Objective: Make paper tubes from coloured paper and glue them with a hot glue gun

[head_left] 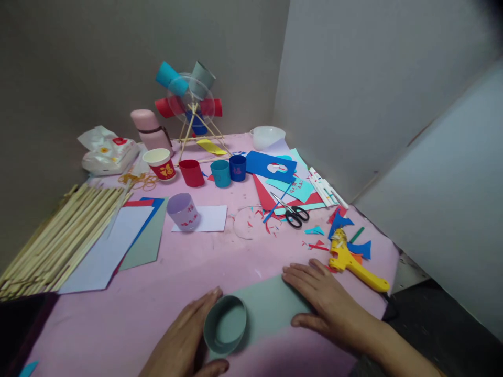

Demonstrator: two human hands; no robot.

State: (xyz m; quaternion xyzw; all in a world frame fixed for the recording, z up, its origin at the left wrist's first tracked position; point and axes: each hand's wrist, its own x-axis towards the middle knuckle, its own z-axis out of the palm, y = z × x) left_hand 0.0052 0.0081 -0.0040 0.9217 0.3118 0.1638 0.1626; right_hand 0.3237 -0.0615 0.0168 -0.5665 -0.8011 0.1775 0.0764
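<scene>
A short grey-green paper tube point(225, 324) stands on one end of a grey-green paper sheet point(263, 306) at the table's near edge. My left hand point(192, 335) curves round the tube's left side, fingers behind it and thumb in front. On the sheet's right end rests my right hand point(322, 298), its fingers stretched out and the thumb apart. The hot glue gun point(356, 264), yellow, lies just beyond that hand to the right. Farther back, a purple paper cup point(183, 212) stands on a white sheet point(214, 219).
Black-handled scissors point(293, 212) lie among paper scraps. Behind them are coloured sheets point(271, 167) and white markers point(324, 187). Red point(192, 174) and blue paper cups point(220, 174) stand mid-table. A stick-framed wheel point(192, 102) is at the back; wooden sticks point(66, 235) lie left.
</scene>
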